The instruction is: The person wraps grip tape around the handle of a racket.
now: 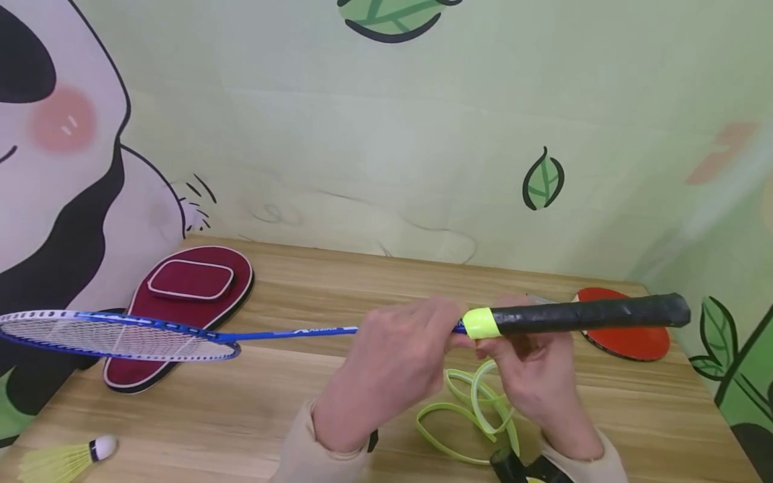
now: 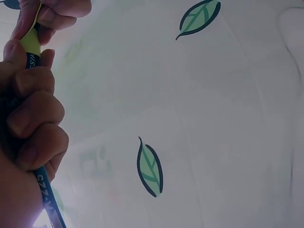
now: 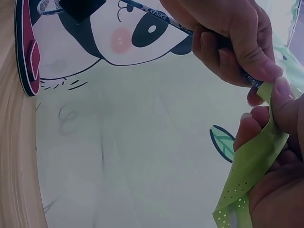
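Note:
A blue badminton racket [image 1: 272, 335] lies level across the head view, strings to the left and black handle [image 1: 592, 314] to the right. My left hand [image 1: 395, 365] grips its shaft beside the handle, fingers curled round it in the left wrist view. Yellow-green perforated grip tape [image 3: 256, 161] circles the handle's upper end as a band [image 1: 481, 323]. My right hand [image 1: 543, 386] pinches the tape between thumb and fingers, close to the left thumb. Below the hands, the tape's loose length [image 1: 443, 408] hangs or lies in loops; I cannot tell which.
On the wooden table [image 1: 272, 409], a maroon paddle case [image 1: 187, 305] lies at back left and a red table tennis paddle [image 1: 634, 342] at right, partly behind the handle. A yellow shuttlecock [image 1: 66, 459] lies front left. A painted wall [image 1: 362, 154] stands behind.

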A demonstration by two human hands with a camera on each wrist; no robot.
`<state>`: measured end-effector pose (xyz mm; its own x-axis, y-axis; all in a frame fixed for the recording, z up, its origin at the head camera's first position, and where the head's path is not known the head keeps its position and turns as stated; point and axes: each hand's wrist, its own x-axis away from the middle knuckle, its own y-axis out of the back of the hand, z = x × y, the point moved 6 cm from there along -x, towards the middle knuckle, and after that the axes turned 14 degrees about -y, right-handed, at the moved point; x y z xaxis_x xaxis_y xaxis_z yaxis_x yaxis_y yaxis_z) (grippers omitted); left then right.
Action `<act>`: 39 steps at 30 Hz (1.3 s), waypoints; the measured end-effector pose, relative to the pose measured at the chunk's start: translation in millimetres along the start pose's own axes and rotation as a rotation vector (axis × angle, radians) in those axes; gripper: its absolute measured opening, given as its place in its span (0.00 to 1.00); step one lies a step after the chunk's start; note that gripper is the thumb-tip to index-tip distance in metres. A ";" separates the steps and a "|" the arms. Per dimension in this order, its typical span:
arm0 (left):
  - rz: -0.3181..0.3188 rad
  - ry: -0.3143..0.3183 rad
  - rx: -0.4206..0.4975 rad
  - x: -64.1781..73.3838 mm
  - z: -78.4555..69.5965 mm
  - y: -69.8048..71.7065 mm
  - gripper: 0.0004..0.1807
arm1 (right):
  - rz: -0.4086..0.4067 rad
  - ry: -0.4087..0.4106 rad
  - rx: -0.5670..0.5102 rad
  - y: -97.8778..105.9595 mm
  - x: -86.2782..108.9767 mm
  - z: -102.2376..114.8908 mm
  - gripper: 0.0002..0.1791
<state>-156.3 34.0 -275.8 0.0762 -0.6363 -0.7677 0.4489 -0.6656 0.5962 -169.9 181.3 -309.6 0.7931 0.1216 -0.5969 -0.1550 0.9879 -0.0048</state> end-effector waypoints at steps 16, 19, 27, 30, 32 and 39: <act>0.040 0.044 0.046 7.3 3.8 0.3 0.28 | 0.048 0.114 -0.029 -7.8 -3.8 0.9 0.25; 0.060 0.056 0.060 7.9 4.4 -1.6 0.29 | 0.053 0.138 -0.061 -8.7 -3.9 -0.1 0.23; 0.012 0.097 0.226 4.1 6.8 0.9 0.13 | -0.005 0.114 -0.043 -5.0 -1.4 -2.1 0.16; -0.028 0.071 0.246 2.0 6.9 2.5 0.15 | -0.031 0.107 -0.033 -3.5 -1.5 -1.8 0.14; -0.036 0.044 0.191 1.1 6.4 2.4 0.14 | -0.045 0.092 -0.026 -2.8 -1.3 -1.8 0.14; -0.085 0.004 0.097 1.5 8.5 2.0 0.11 | -0.019 -0.016 -0.055 -0.4 -0.9 -2.1 0.13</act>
<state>-162.9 28.4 -273.7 0.0456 -0.5745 -0.8172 0.3654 -0.7518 0.5489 -171.8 180.6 -310.7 0.8052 0.1047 -0.5837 -0.1718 0.9833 -0.0605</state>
